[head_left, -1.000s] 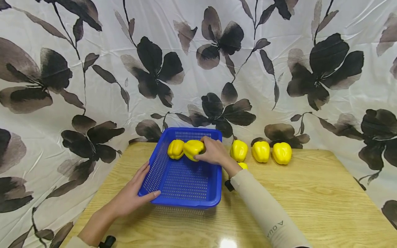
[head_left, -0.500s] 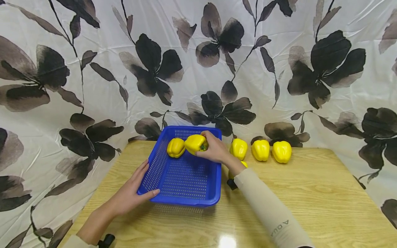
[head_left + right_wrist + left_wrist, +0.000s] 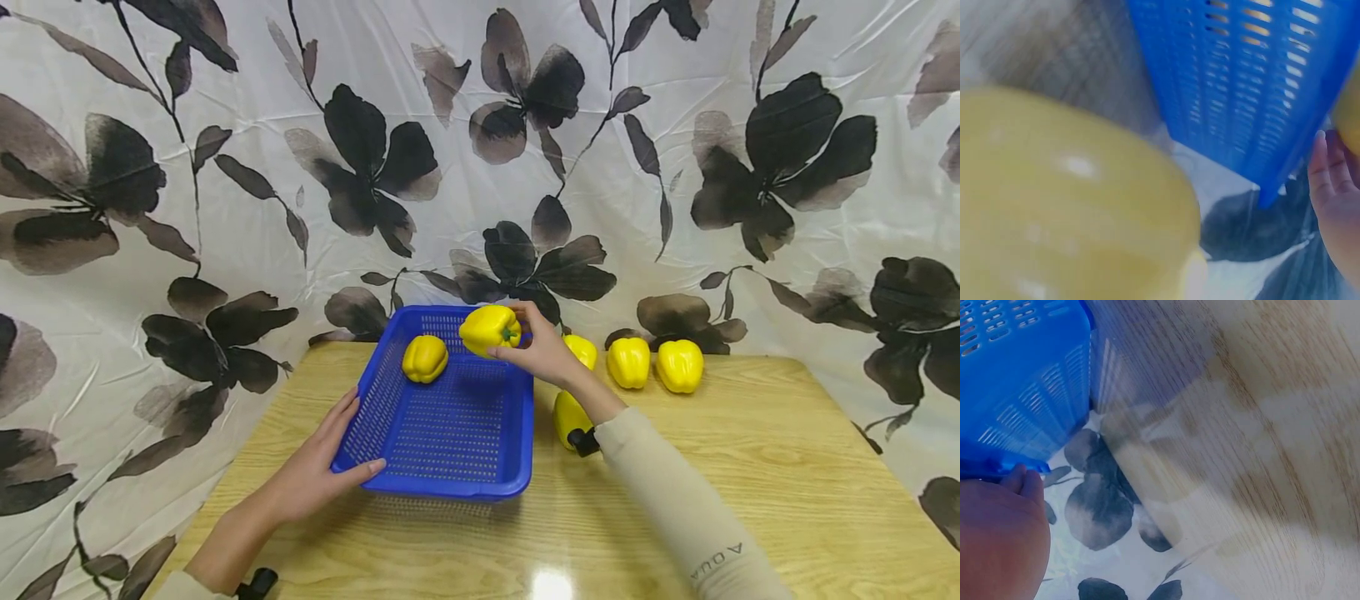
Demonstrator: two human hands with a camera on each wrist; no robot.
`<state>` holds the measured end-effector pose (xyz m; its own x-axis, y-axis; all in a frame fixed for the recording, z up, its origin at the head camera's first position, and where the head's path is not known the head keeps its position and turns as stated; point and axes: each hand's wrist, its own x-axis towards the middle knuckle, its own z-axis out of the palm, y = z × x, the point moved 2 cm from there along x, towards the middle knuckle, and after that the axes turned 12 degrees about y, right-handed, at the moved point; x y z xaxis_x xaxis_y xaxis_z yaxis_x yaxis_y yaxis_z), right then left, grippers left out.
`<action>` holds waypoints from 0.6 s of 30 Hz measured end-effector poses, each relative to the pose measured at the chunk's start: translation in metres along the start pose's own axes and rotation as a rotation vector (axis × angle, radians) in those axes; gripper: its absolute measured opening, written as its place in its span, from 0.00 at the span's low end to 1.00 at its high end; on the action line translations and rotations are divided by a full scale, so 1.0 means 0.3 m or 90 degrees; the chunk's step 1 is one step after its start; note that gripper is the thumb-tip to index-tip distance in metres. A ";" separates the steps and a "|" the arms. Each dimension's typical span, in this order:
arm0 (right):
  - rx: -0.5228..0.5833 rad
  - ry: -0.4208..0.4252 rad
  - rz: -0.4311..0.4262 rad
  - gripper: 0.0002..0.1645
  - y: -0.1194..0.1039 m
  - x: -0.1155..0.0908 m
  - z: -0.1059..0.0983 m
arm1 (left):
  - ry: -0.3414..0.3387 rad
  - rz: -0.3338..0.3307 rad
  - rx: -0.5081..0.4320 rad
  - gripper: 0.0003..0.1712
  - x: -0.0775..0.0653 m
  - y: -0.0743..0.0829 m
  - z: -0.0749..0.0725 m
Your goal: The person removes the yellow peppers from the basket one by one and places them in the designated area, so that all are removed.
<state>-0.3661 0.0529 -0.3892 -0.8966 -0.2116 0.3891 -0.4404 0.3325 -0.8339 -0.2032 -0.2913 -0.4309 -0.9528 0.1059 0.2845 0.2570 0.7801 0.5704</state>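
In the head view my right hand (image 3: 543, 350) grips a yellow bell pepper (image 3: 487, 329) with a green stem, raised over the back right part of a blue perforated basket (image 3: 521, 483). Part of that pepper (image 3: 1349, 119) shows at the right wrist view's edge. My left hand (image 3: 303, 475) holds the basket's near left corner, thumb on the rim and fingers along the outer left side. Another bell pepper (image 3: 425, 359) lies inside the basket at the back left. The left wrist view shows the left hand (image 3: 1004, 534) at the basket's rim.
Several more yellow bell peppers stand right of the basket: a back row ending with one bell pepper (image 3: 680, 367), and a nearer one (image 3: 568, 417) partly behind my right wrist's black camera (image 3: 583, 440). A floral cloth (image 3: 465, 208) hangs behind the wooden table (image 3: 712, 467).
The right hand has lifted its bell pepper up and to the right, away from the one left in the basket. The left hand has stayed on the basket.
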 end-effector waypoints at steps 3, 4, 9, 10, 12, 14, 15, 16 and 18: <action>0.005 0.013 0.005 0.46 -0.009 -0.012 -0.038 | 0.002 0.004 -0.001 0.60 0.001 0.003 0.001; 0.007 0.016 0.006 0.45 -0.012 -0.016 -0.050 | 0.003 0.006 -0.002 0.59 0.002 0.004 0.001; 0.028 0.018 0.015 0.43 -0.017 -0.034 -0.114 | 0.006 0.010 -0.002 0.59 0.005 0.003 -0.001; 0.035 0.018 0.021 0.42 -0.018 -0.039 -0.126 | 0.007 0.011 -0.002 0.59 0.005 0.002 -0.001; 0.049 0.017 0.035 0.42 -0.020 -0.049 -0.151 | 0.008 0.011 -0.003 0.60 0.004 0.002 -0.001; 0.069 0.017 0.056 0.43 -0.022 -0.060 -0.176 | 0.009 0.011 -0.001 0.60 0.003 0.002 0.000; 0.080 0.016 0.067 0.44 -0.023 -0.066 -0.188 | 0.009 0.012 -0.001 0.60 0.003 0.002 0.001; 0.090 0.016 0.078 0.44 -0.022 -0.072 -0.199 | 0.010 0.012 -0.002 0.60 0.002 0.002 0.002; 0.119 0.015 0.098 0.45 -0.020 -0.085 -0.221 | 0.011 0.012 -0.002 0.60 0.001 0.001 0.003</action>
<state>-0.3438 0.1173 -0.3682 -0.9545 -0.1495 0.2582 -0.2834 0.1834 -0.9413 -0.2035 -0.2904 -0.4313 -0.9448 0.1103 0.3086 0.2758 0.7763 0.5668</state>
